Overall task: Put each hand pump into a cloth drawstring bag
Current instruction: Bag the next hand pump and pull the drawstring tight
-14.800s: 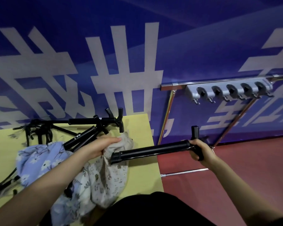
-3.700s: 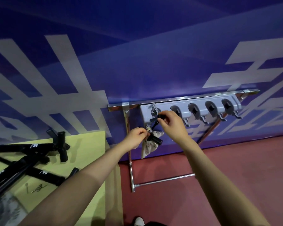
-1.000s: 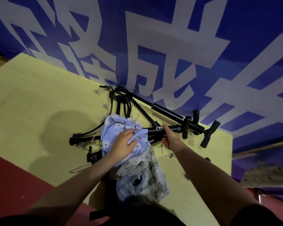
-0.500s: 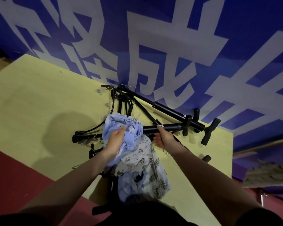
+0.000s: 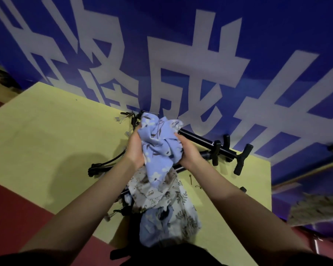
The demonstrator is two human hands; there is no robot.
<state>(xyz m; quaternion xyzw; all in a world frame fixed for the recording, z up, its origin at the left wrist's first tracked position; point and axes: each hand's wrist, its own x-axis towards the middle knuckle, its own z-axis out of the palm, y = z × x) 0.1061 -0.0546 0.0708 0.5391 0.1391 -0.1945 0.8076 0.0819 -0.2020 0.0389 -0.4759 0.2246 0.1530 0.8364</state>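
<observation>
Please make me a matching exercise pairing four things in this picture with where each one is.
Things:
1. blue floral bag
2. beige patterned bag
3. hand pumps
4. small screws

Places:
A. lying along the table's far edge by the blue wall
B. gripped between both hands
C. loose on the yellow table, right of the cloth pile
D. on the pile under the raised bag

Pairs: 1-B, 2-D, 3-A, 4-C

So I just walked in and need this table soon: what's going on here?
A person is bagging hand pumps. Both hands, left and right, grip a crumpled blue floral cloth bag held up above the yellow table. No pump is in it yet as far as shows. Several black hand pumps lie on the table against the blue wall, and more patterned cloth bags are heaped at the near edge.
</observation>
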